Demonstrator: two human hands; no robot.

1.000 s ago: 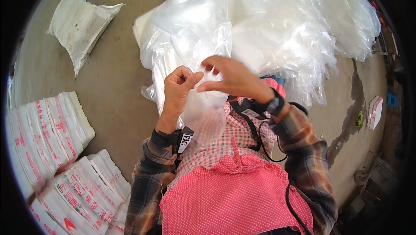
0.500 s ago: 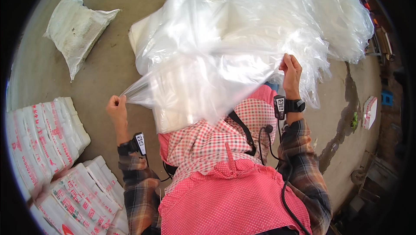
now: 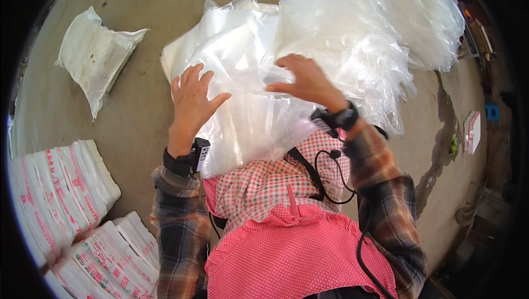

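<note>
A stack of clear plastic bags (image 3: 242, 128) lies in front of me, its near end over my lap. My left hand (image 3: 193, 98) rests on or just over the left side of the stack, fingers spread. Above the stack's right side is my right hand (image 3: 308, 81), its thumb and fingers apart and slightly blurred, with nothing in its grasp. A large heap of loose, crumpled clear plastic (image 3: 352, 40) adjoins the stack on the far right. Whether either palm touches the plastic is hidden.
A white woven sack (image 3: 99, 51) lies on the concrete floor at the far left. White bundles with red printing (image 3: 63, 189) are piled at the near left. To the right are a wet streak (image 3: 441, 133), a blue stool (image 3: 491, 112) and a small white-and-red package (image 3: 471, 132).
Both hands have let go of the stretched plastic bag and moved inward over the stack. The bag now lies flat on top. My view has shifted slightly.
</note>
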